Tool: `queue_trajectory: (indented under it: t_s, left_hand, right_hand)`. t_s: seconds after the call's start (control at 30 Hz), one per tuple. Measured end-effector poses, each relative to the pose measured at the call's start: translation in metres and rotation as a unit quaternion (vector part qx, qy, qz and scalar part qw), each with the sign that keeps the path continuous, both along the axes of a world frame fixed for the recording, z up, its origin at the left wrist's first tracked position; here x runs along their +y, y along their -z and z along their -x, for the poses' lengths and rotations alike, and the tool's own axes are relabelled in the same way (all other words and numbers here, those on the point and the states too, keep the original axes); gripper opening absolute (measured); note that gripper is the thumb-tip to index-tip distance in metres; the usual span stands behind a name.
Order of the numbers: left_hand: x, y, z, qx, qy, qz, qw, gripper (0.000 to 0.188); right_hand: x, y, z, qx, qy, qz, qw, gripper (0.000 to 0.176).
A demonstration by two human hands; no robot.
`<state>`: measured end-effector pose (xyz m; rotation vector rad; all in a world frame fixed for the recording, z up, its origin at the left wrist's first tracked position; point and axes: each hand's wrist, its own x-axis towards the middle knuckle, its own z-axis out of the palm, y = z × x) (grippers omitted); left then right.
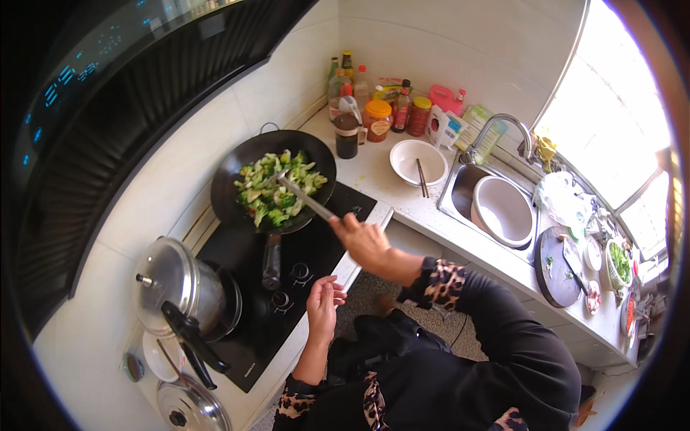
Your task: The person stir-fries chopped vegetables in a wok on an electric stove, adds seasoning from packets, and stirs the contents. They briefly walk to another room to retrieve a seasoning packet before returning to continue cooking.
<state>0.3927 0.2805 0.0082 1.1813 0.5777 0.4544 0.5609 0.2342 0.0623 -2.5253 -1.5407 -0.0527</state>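
Observation:
My right hand [362, 243] grips the handle of a metal cooking spatula [308, 200]. The spatula's head rests among broccoli florets and pale sliced vegetables [280, 188] in a dark wok [226, 188]. The wok sits on the far burner of a black glass cooktop [259, 345], its handle [272, 261] pointing towards me. My left hand [325, 307] hovers near the counter's front edge with nothing in it, its fingers slightly spread. It is apart from the wok handle and the control knobs [291, 288].
Left of the wok stands a pressure cooker [172, 285] with black handles; a metal lid [188, 404] lies nearer me. A white bowl [401, 156] with chopsticks [422, 178] is to the right. Beyond are a sink basin [504, 213], a cutting board [552, 275] with a cleaver [572, 261], and several sauce bottles [401, 108].

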Motion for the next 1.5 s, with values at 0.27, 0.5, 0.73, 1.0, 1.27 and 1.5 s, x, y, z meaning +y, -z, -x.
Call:
queue_trajectory:
  t_s: [0.27, 0.5, 0.73, 1.0, 1.27, 1.5]
  left_hand:
    - [0.000, -0.007, -0.060, -0.038, 0.060, 0.286, 0.955, 0.048]
    - [-0.004, -0.016, -0.095, 0.006, -0.038, 0.305, 0.951, 0.049]
    - [-0.014, -0.022, -0.121, 0.101, -0.169, 0.238, 0.951, 0.045]
    - [-0.016, -0.029, -0.140, 0.174, -0.234, 0.208, 0.934, 0.034]
    - [-0.017, -0.036, -0.162, 0.210, -0.269, 0.130, 0.931, 0.015]
    - [-0.024, -0.057, -0.130, 0.094, -0.284, 0.115, 0.947, 0.012]
  right_hand:
    - [-0.047, -0.025, -0.068, 0.278, -0.138, -0.036, 0.950, 0.059]
    - [-0.145, 0.033, -0.342, 0.363, 0.287, -0.162, 0.872, 0.022]
    - [-0.133, 0.166, -0.492, 0.355, 0.394, -0.354, 0.770, 0.046]
    - [-0.099, 0.210, -0.564, 0.372, 0.417, -0.362, 0.746, 0.036]
    - [-0.130, 0.160, -0.546, 0.282, 0.298, -0.528, 0.744, 0.028]
    - [-0.127, 0.056, -0.500, 0.284, 0.181, -0.500, 0.798, 0.026]
